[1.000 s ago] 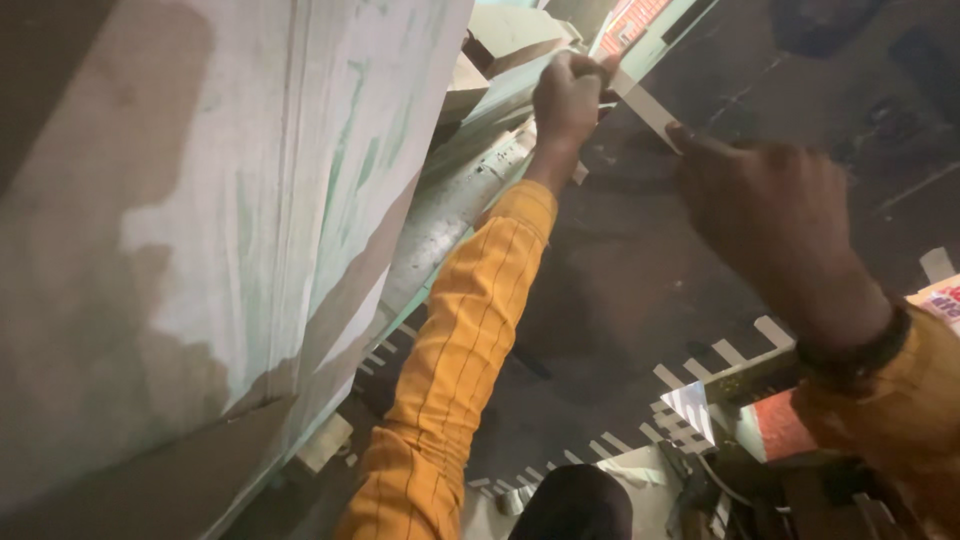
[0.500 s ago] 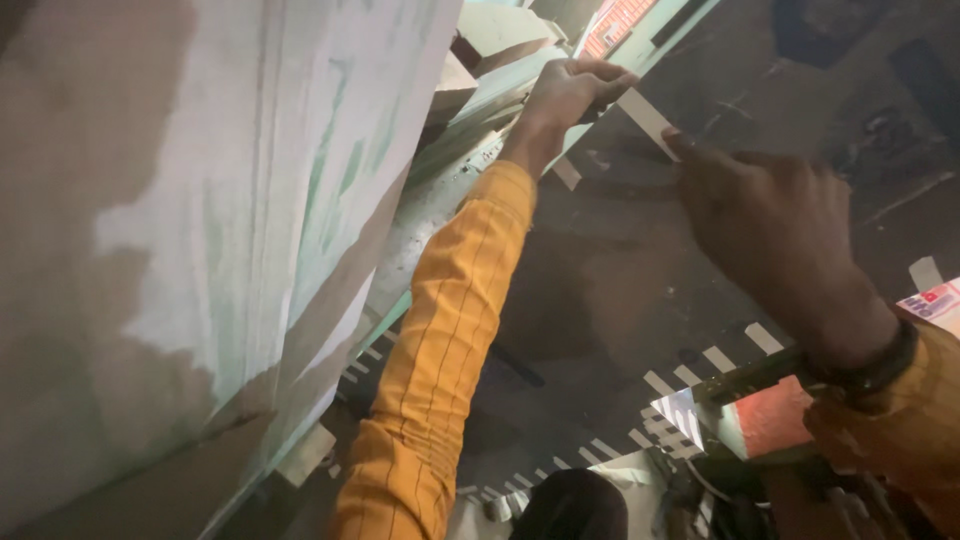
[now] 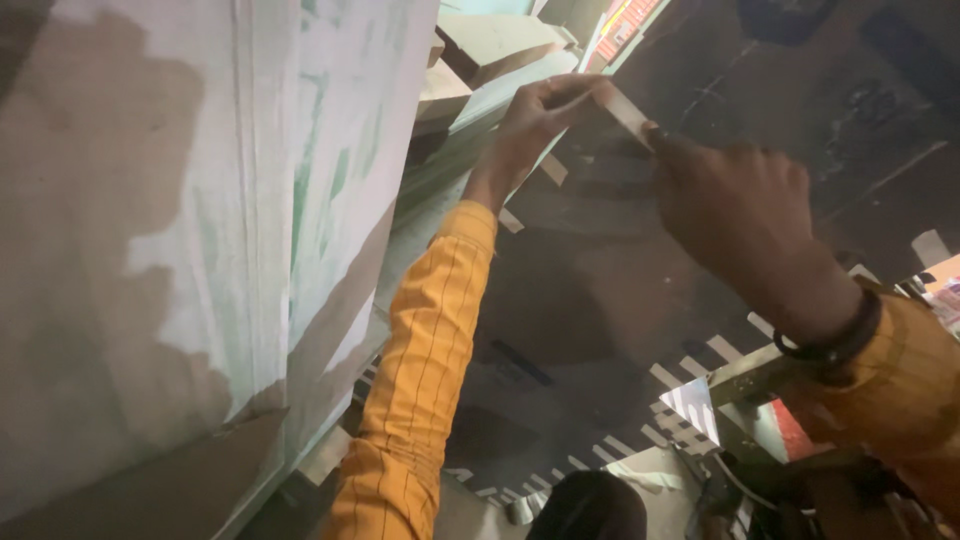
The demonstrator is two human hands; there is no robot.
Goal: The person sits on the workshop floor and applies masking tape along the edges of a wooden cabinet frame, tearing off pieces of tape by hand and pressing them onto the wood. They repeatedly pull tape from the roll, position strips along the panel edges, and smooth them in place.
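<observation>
A short strip of pale tape (image 3: 628, 112) is stretched between my two hands over a dark sheet surface (image 3: 600, 290). My left hand (image 3: 535, 115), arm in an orange striped sleeve, pinches the strip's far end. My right hand (image 3: 735, 215), with a dark band on the wrist, grips the near end with thumb and fingertips. Several other pale tape strips (image 3: 552, 168) are stuck along the dark sheet's left edge.
A tall stack of pale grey-green boards (image 3: 200, 250) fills the left side. Brown cardboard blocks (image 3: 490, 45) lie at the top beyond the hands. A metal machine part with red panel (image 3: 770, 400) sits bottom right, and a dark rounded object (image 3: 590, 505) at the bottom.
Both hands have stayed together on the tape strip and drifted slightly down and right in view. The grip on the strip is unchanged.
</observation>
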